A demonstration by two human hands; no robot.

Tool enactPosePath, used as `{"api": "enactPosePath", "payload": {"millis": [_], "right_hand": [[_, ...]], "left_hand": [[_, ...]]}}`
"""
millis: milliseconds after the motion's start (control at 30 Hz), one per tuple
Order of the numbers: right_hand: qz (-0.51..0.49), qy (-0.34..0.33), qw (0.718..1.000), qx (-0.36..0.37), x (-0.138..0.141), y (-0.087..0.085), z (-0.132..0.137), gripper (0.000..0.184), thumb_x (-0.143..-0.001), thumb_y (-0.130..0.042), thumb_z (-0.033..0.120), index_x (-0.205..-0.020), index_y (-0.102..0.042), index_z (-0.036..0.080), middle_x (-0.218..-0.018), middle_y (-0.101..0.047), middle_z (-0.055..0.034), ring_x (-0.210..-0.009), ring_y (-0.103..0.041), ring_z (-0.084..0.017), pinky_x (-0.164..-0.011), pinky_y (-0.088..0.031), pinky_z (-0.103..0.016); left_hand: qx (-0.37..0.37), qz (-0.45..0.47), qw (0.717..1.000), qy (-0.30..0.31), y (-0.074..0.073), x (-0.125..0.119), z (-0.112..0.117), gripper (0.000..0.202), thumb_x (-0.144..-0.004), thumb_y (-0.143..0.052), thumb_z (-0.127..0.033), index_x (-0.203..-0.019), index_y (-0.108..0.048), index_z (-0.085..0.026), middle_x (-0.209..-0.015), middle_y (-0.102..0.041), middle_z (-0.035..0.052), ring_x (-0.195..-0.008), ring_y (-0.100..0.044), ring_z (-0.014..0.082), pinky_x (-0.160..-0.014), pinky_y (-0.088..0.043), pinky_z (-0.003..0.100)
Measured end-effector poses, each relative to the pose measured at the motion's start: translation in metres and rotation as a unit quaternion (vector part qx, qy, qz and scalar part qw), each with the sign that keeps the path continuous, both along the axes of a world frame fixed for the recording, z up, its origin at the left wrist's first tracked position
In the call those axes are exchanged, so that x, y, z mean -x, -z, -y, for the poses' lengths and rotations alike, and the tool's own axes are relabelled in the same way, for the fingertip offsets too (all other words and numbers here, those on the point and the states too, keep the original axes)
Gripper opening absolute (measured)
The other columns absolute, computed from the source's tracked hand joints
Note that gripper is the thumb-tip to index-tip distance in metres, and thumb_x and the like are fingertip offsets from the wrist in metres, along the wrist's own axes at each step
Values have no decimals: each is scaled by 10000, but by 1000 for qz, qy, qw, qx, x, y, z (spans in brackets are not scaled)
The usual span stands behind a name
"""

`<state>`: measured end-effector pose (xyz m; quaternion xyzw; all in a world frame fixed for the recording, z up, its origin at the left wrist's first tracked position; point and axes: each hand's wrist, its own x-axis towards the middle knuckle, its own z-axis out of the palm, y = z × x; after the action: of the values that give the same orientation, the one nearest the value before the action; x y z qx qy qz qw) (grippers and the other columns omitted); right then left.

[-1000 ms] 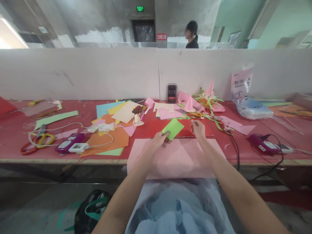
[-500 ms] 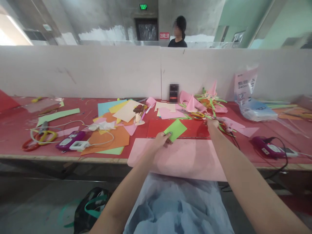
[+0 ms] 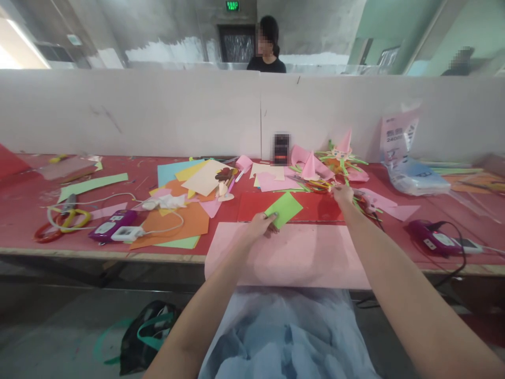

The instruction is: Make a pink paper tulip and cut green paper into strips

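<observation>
My left hand [image 3: 263,225] pinches green paper [image 3: 289,209] over the red sheet [image 3: 319,207]; my right hand [image 3: 342,193], grip indiscernible, adjoins the scissors [image 3: 325,186]: apparently reaching, which calls for selective fingertips.

The fingertips of the right hand [image 3: 344,195] blurred into the clutter near the scissors [image 3: 324,186], and I couldn't tell whether they gripped anything. Some fingers of the left hand [image 3: 260,226] were partly hidden under the green paper [image 3: 289,209]. The dark upright object [image 3: 281,149] was smeared past recognising. The white partition [image 3: 177,116] hid a person [image 3: 268,65] from the chest down. The red sheet [image 3: 11,169] at far left was cut off by the view's edge.
</observation>
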<state>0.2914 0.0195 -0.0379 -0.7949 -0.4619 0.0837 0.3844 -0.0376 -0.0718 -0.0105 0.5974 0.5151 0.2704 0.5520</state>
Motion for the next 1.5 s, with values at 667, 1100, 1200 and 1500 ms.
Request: {"api": "enactPosePath", "payload": {"millis": [667, 1100, 1200, 1500], "right_hand": [[49, -52, 997, -37, 7, -3, 9, 151, -723, -419, 105, -700, -560, 155, -767, -622, -48, -762, -558, -151, -759, -408, -268], [60, -54, 997, -5, 8, -9, 9, 164, -762, -418, 145, -771, -581, 154, -768, -611, -50, -739, -547, -155, -707, -399, -252], [64, -57, 996, -3, 8, -11, 10, 179, -776, -421, 154, -849, -584, 143, -813, -620, -67, -768, -551, -159, -703, -395, -248], [97, -75, 992, 16, 14, -24, 16, 192, -794, -422, 187, -869, -594, 150, -826, -629, -75, -774, -554, -172, -679, -384, -246]], "left_hand": [[14, 12, 1000, 0, 1, 0, 0, 390, -788, -471, -452, -638, -559, -103, -516, -616, 58, -413, -549, 102, -388, -414, 191], [-10, 13, 1000, 10, 9, 1, -5, 373, -795, -461, -449, -690, -552, -103, -508, -607, 46, -425, -557, 111, -372, -410, 189], [-8, 18, 1000, 14, 8, 1, -4, 371, -794, -462, -450, -689, -551, -105, -503, -604, 40, -416, -551, 111, -373, -416, 196], [-3, 7, 1000, 9, 3, -1, -2, 408, -790, -460, -463, -626, -550, -101, -521, -615, 58, -433, -553, 98, -392, -407, 173]]}}
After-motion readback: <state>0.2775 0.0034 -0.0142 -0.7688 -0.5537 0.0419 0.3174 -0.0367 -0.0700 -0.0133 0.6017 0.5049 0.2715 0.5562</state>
